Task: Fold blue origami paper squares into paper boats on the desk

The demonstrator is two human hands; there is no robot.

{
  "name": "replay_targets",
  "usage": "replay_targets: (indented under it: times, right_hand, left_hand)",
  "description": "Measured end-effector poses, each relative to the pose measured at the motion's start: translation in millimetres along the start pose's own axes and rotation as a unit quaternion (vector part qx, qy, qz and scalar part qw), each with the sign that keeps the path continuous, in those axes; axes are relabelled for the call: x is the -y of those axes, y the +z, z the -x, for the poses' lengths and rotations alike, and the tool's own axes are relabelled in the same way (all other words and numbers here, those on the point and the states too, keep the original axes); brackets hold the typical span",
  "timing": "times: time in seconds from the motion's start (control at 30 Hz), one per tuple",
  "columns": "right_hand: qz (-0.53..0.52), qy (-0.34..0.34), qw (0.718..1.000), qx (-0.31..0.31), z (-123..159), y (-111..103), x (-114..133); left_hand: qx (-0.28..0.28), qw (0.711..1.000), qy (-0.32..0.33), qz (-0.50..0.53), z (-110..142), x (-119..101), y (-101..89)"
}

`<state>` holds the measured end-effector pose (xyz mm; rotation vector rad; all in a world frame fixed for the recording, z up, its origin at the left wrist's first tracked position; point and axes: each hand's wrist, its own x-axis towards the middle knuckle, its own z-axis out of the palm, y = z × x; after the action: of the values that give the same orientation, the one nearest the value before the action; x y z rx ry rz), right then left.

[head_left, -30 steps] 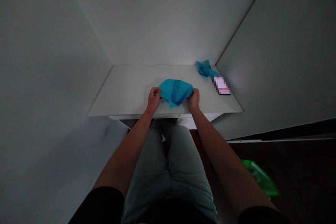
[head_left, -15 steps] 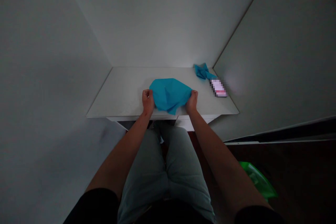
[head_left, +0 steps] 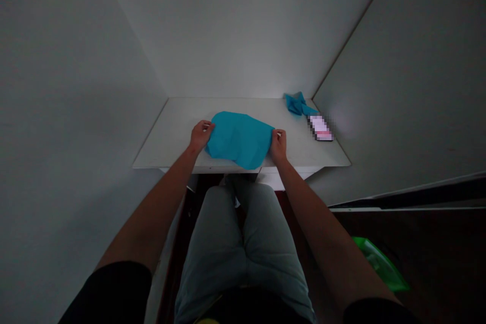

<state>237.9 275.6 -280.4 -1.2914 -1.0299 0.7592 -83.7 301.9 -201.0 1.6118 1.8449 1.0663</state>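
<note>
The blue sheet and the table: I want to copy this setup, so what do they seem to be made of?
The blue sheet looks like thin matte paper: it keeps straight creases and flat facets between the left hand and right hand, though thin cloth cannot be ruled out. The table looks like white painted or laminated board, smooth with a dull sheen.

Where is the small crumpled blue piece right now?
The small crumpled blue piece lies at the table's far right corner, beside the blurred phone.

At the far right corner of my white surface (head_left: 174,134) lies a crumpled blue cloth (head_left: 298,104), a blurred pink-and-white object (head_left: 321,128) just beside it. A green thing (head_left: 379,263) sits on the floor.
</note>
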Motion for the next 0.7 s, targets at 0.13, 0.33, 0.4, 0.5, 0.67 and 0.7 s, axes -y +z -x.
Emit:
replay_targets:
  times: [0.13, 0.33, 0.4, 0.5, 0.67, 0.7]
  right_hand:
    - [-0.007, -0.012, 1.0, 0.02, -1.8, -0.5, -0.2]
    - [0.017, -0.04, 0.999, 0.021, -3.4, -1.4, -0.8]
    - [0.026, -0.038, 0.999, 0.02, -2.4, -2.3, -0.7]
    - [0.025, -0.031, 0.999, 0.012, -1.2, -3.3, 0.3]
    - [0.071, -0.097, 0.992, 0.029, 1.9, -0.5, 8.5]
    - [0.105, -0.119, 0.986, 0.054, 3.9, 0.9, 11.8]
  left_hand:
    - [0.04, 0.993, -0.005, -0.108, -7.1, -2.4, -24.4]
    - [-0.005, 0.946, 0.089, -0.312, 41.4, -30.7, -14.5]
    - [0.044, 0.937, 0.111, -0.328, 67.9, -40.8, 8.9]
    - [0.09, 0.929, 0.086, -0.349, 93.0, -44.8, 39.9]
    - [0.123, 0.922, 0.069, -0.36, 80.5, -22.6, 37.8]
    - [0.13, 0.923, 0.066, -0.357, 74.8, -16.3, 31.9]
